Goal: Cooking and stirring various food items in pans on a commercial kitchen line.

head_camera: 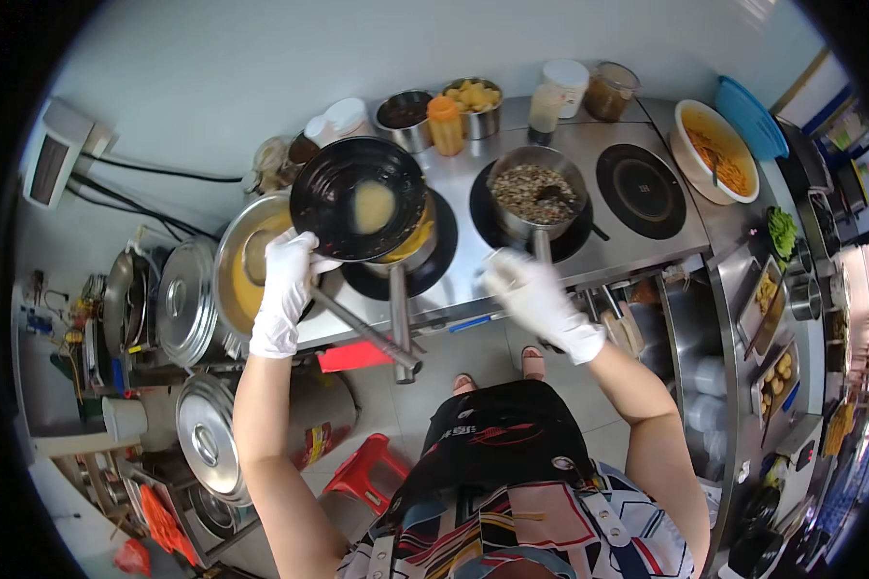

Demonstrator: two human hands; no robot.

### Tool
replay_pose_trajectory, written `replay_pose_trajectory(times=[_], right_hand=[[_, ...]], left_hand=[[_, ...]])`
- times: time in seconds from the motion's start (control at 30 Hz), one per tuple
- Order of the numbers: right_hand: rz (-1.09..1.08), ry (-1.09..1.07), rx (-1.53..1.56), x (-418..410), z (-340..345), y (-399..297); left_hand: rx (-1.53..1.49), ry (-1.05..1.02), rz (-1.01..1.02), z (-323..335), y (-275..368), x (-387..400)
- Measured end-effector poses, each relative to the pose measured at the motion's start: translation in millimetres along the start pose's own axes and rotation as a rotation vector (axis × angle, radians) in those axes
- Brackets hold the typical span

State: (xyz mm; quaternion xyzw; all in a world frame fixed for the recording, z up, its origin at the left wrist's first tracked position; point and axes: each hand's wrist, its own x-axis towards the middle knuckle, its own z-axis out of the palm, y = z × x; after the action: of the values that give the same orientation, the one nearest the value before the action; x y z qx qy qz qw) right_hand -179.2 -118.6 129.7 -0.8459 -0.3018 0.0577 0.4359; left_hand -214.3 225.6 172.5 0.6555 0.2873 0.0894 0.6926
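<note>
My left hand (287, 282), in a white glove, grips the rim of a black bowl-shaped pan (326, 195) with a pool of pale yellow liquid inside. The pan is held over a steel saucepan (413, 260) with yellow contents, which it partly hides. Gloved too, and blurred, my right hand (539, 297) is beside the handle of another saucepan (510, 221) full of a speckled chopped mixture with a dark utensil in it; its fingers are spread and nothing shows in them. A large steel basin (226, 253) with yellow liquid and a ladle is left of my left hand.
Behind the pans stand an orange-capped squeeze bottle (446, 134), steel pots and lidded tubs. To the right are a bare induction hob (641, 190) and a white bowl (681, 123) of orange shredded food. A lidded steel pot (188, 304) is at the left, a red stool (368, 470) below.
</note>
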Motion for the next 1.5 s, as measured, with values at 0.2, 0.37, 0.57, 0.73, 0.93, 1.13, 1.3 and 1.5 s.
replay_pose_trajectory(times=[0.2, 0.37, 0.57, 0.73, 0.93, 1.13, 1.3, 1.5], right_hand=[[0.331, 0.037, -0.924, -2, -87, 150], [0.283, -0.091, -0.886, -12, -86, 213], [0.155, 0.189, -0.630, -26, -134, 206], [-0.052, 0.179, -0.334, 15, -150, 182], [-0.119, 0.160, -0.391, 38, -127, 202], [-0.002, 0.053, -0.435, -1, -129, 222], [-0.009, 0.183, -0.411, 32, -129, 214], [0.149, 0.100, -0.369, 8, -127, 233]], left_hand=[[0.046, -0.064, 0.011, 153, 0, 22], [0.045, -0.142, -0.024, 216, -28, 55], [0.299, -0.048, -0.074, 260, -16, 54], [0.429, -0.076, -0.120, 281, -6, 51], [0.570, -0.098, -0.135, 302, -5, 47], [0.758, -0.138, -0.026, 305, -19, 68], [0.860, -0.102, 0.145, 304, -36, 96], [1.015, -0.050, 0.407, 315, -34, 97]])
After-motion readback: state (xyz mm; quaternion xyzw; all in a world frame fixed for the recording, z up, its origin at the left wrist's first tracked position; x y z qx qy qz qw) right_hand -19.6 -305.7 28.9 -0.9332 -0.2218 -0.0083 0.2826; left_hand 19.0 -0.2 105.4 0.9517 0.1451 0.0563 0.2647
